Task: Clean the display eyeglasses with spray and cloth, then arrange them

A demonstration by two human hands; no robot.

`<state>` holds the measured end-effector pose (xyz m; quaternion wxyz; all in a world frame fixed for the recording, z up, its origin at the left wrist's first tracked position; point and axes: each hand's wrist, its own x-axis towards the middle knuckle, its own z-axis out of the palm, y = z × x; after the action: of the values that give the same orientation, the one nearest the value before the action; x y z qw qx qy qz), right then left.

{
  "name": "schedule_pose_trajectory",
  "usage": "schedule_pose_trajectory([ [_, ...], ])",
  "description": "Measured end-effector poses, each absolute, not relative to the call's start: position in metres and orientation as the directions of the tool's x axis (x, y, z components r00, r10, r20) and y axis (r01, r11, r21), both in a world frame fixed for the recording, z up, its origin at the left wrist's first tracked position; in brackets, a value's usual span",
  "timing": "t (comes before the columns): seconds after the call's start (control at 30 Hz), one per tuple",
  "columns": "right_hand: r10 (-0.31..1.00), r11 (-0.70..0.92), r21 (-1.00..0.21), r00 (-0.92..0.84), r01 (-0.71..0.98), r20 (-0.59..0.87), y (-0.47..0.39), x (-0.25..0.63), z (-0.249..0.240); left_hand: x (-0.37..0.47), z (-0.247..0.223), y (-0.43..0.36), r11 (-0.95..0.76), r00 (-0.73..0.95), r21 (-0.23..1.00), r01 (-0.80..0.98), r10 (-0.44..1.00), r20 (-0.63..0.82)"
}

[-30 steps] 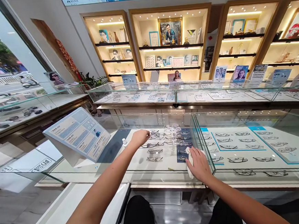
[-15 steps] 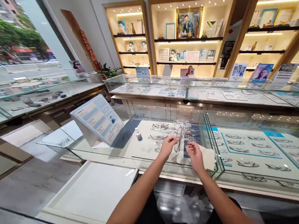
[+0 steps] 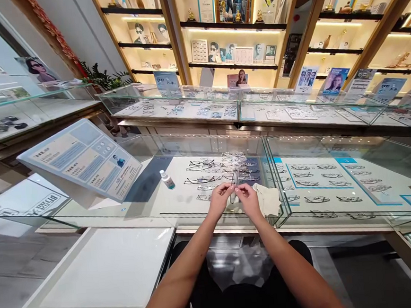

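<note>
A pair of eyeglasses (image 3: 235, 176) is held upright and edge-on over the glass counter. My left hand (image 3: 219, 201) pinches it from one side with thumb and fingertips. From the other side my right hand (image 3: 249, 200) closes its fingertips on the same eyeglasses, so the two hands nearly touch. A pale cloth (image 3: 269, 200) lies crumpled on the countertop beside my right hand. Several more eyeglasses (image 3: 202, 180) are spread just beyond my hands. To their left stands a small white bottle (image 3: 168, 180) with a blue-green lower part.
A folded display card (image 3: 85, 163) stands on the left of the glass counter (image 3: 149, 215). An adjoining case (image 3: 322, 190) on the right shows rows of frames. In front at the left is a white tray-like panel (image 3: 104, 266). More display cases and lit shelves line the back.
My right hand has come in from the right and taken hold of the eyeglasses, which only my left hand held before. The camera view has tilted down and shifted.
</note>
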<state>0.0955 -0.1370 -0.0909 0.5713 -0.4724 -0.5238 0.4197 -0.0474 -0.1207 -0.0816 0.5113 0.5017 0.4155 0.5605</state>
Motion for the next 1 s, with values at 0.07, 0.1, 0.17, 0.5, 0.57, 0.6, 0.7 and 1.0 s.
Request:
schedule_pose_trajectory([
  [0.07, 0.975, 0.202, -0.979, 0.088, 0.008, 0.202, -0.139, 0.097, -0.088, -0.048, -0.082, -0.121, -0.121, 0.028, 0.98, -0.16, 0.991, 0.127],
  [0.1, 0.975, 0.202, -0.979, 0.089, 0.005, 0.202, -0.141, 0.097, -0.087, -0.048, -0.082, -0.121, -0.115, 0.029, 0.98, -0.164, 0.992, 0.122],
  [0.17, 0.974, 0.203, -0.979, 0.106, 0.0, 0.201, -0.143, 0.098, -0.086, -0.048, -0.083, -0.121, -0.102, 0.027, 0.979, -0.177, 0.994, 0.109],
  [0.5, 0.945, 0.209, -0.978, 0.253, 0.014, 0.206, -0.144, 0.113, -0.06, -0.048, -0.089, -0.115, -0.085, -0.018, 0.969, -0.231, 0.996, 0.083],
  [0.57, 0.941, 0.238, -0.967, 0.225, 0.087, 0.252, -0.141, 0.129, -0.046, -0.049, -0.089, -0.115, -0.086, -0.004, 0.97, -0.229, 0.996, 0.088],
  [0.6, 0.937, 0.254, -0.957, 0.209, 0.137, 0.279, -0.138, 0.138, -0.039, -0.049, -0.089, -0.115, -0.087, 0.006, 0.97, -0.227, 0.996, 0.091],
  [0.7, 0.904, 0.312, -0.883, 0.177, 0.35, 0.39, -0.131, 0.165, -0.021, -0.049, -0.087, -0.118, -0.093, 0.045, 0.973, -0.211, 0.994, 0.104],
  [1.0, 0.777, 0.38, -0.59, 0.101, 0.712, 0.622, -0.135, 0.17, -0.005, -0.051, -0.089, -0.117, -0.101, 0.064, 0.972, -0.213, 0.991, 0.117],
])
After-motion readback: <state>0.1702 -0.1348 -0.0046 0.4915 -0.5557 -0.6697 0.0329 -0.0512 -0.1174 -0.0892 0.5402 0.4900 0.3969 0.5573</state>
